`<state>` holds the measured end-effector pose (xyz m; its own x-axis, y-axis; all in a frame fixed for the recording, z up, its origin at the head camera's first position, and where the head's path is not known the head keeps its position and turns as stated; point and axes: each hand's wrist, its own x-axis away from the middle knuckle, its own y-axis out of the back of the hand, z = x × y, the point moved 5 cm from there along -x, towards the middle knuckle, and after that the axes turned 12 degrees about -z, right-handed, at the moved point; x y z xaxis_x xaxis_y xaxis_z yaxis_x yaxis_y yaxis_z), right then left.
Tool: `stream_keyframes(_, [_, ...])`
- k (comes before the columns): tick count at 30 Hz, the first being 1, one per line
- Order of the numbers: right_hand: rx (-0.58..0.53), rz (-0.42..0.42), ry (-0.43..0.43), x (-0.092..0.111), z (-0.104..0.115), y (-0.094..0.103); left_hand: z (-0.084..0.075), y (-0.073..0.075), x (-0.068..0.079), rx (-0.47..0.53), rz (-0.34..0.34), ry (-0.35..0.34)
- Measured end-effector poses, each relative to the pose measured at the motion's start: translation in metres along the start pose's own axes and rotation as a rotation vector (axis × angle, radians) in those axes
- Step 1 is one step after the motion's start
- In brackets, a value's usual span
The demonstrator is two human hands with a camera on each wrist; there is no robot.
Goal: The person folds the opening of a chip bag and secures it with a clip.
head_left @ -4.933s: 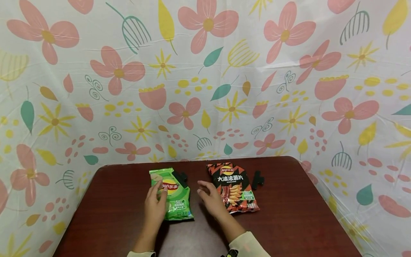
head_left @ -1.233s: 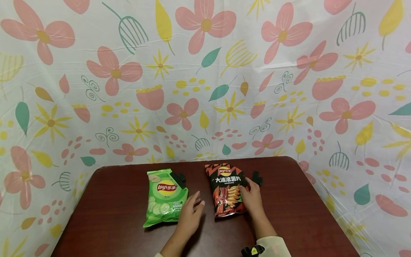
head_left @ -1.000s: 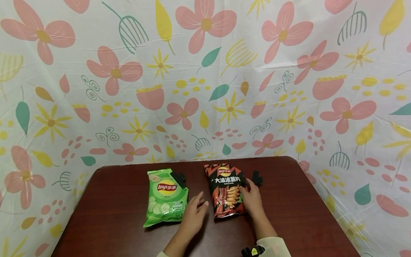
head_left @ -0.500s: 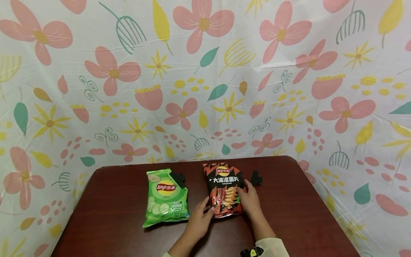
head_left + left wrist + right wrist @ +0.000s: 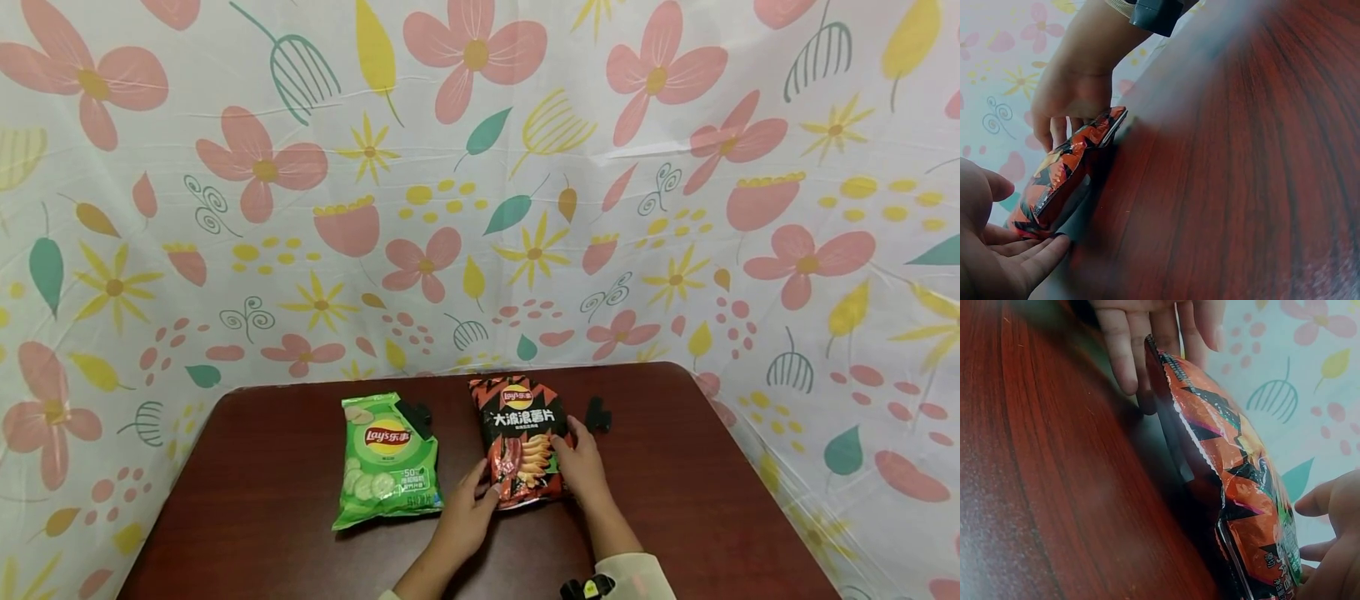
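Observation:
A red and black bag of Lay's chips (image 5: 517, 417) lies face up on the table, right of centre. My left hand (image 5: 467, 517) is at its lower left corner; in the left wrist view its straight fingers (image 5: 1038, 259) touch the bag's edge, with the thumb raised apart. On the bag's right side is my right hand (image 5: 585, 467), thumb near the front face and fingers along the edge. The right wrist view shows the bag's crimped bottom seam (image 5: 1194, 440) slightly above the tabletop. A green bag of Lay's chips (image 5: 388, 467) lies to the left, touched by neither hand.
Small black pieces lie beside each bag, one by the green bag (image 5: 422, 417) and one on the right (image 5: 597, 414). The dark red wooden table (image 5: 255, 483) has rounded back corners. A flower-printed cloth (image 5: 450, 317) hangs behind and around it.
My left hand has left the green bag and come to the red and black bag's lower left corner. My right hand has gone to its right side. The red and black bag has shifted slightly left.

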<state>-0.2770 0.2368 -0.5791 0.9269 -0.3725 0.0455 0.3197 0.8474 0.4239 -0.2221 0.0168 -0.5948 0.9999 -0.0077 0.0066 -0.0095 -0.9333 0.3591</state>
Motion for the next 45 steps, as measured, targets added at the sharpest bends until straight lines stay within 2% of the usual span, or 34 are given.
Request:
stream_keyframes(9, [-0.020,-0.017,0.007,0.000,0.002,0.000,0.000,0.002,0.002,0.014,-0.005,0.003])
stream_keyframes(18, [-0.062,-0.043,-0.005,0.001,0.005,0.001,-0.003,0.006,0.003,0.048,-0.032,-0.034])
stream_keyframes(25, [-0.084,-0.029,-0.013,0.004,0.009,0.003,-0.001,0.009,0.001,0.029,-0.028,-0.021])
stream_keyframes(36, [-0.100,-0.051,-0.012,0.002,0.010,0.003,-0.004,0.013,0.002,0.024,-0.063,-0.019])
stream_keyframes(45, [-0.131,-0.088,-0.015,0.001,0.013,0.005,-0.005,0.015,0.003,0.033,-0.063,-0.013])
